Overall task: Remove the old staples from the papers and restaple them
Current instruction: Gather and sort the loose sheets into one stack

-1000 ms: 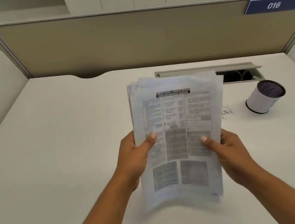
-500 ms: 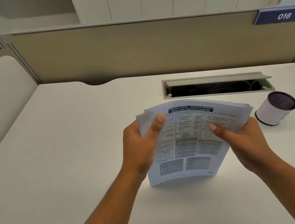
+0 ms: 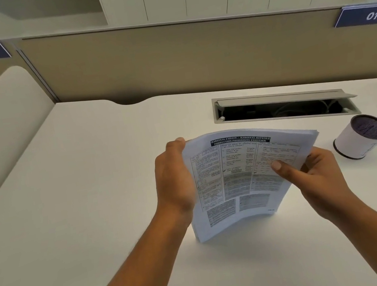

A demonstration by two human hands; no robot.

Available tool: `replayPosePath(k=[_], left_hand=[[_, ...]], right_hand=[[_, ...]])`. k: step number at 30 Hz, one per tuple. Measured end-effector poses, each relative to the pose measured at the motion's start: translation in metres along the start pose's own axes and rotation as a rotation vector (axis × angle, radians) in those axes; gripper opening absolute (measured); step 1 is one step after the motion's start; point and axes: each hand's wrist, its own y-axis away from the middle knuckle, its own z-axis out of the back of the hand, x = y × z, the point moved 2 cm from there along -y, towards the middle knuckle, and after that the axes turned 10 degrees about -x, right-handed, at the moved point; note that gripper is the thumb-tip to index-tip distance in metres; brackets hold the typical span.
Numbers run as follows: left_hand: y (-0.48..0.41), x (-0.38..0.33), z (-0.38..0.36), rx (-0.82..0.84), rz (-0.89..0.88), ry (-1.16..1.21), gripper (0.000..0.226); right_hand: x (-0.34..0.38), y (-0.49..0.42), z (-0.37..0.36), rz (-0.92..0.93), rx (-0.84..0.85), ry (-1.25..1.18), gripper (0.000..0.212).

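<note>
The papers [image 3: 239, 179], lowered, now stand on the tabletop [image 3: 93, 210]; my right fingers [image 3: 285, 171] pinch them, beside them my left fingers [image 3: 178, 143] have a grip I cannot tell. Probably squaring for restapling.

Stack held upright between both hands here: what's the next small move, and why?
Probably tap the paper stack on the desk to square it. The left hand and right hand grip its sides, its bottom edge is low by the desk, and the sheets fan out at the top right corner.

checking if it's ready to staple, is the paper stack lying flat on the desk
No, the paper stack is upright and bowed, gripped at its sides by the left hand and the right hand.
</note>
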Motion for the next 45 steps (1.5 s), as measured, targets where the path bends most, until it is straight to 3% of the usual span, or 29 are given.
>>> replayPosePath(k=[5, 9, 13, 21, 30, 37, 45], left_hand=[[-0.002, -0.001, 0.001, -0.006, 0.018, 0.129, 0.061], [-0.012, 0.014, 0.008, 0.107, -0.137, 0.046, 0.064], [-0.007, 0.030, 0.008, 0.185, -0.205, -0.057, 0.022], [-0.010, 0.010, 0.004, 0.114, -0.417, 0.014, 0.026], [-0.013, 0.043, -0.001, 0.151, -0.242, -0.020, 0.022], [-0.015, 0.037, 0.000, 0.148, -0.307, 0.035, 0.026], [-0.020, 0.062, -0.007, 0.163, -0.214, -0.029, 0.037]], right_hand=[[-0.004, 0.001, 0.001, -0.044, 0.013, -0.038, 0.027], [-0.007, 0.004, 0.002, -0.068, 0.023, -0.037, 0.031], [-0.006, 0.007, 0.001, -0.067, 0.027, -0.009, 0.030], [0.028, -0.005, 0.007, 0.108, -0.022, -0.005, 0.035], [-0.014, 0.005, 0.001, -0.006, 0.004, 0.001, 0.042], [-0.006, 0.002, 0.007, 0.055, -0.045, -0.032, 0.036], [-0.046, 0.003, 0.003, -0.054, -0.010, 0.046, 0.043]])
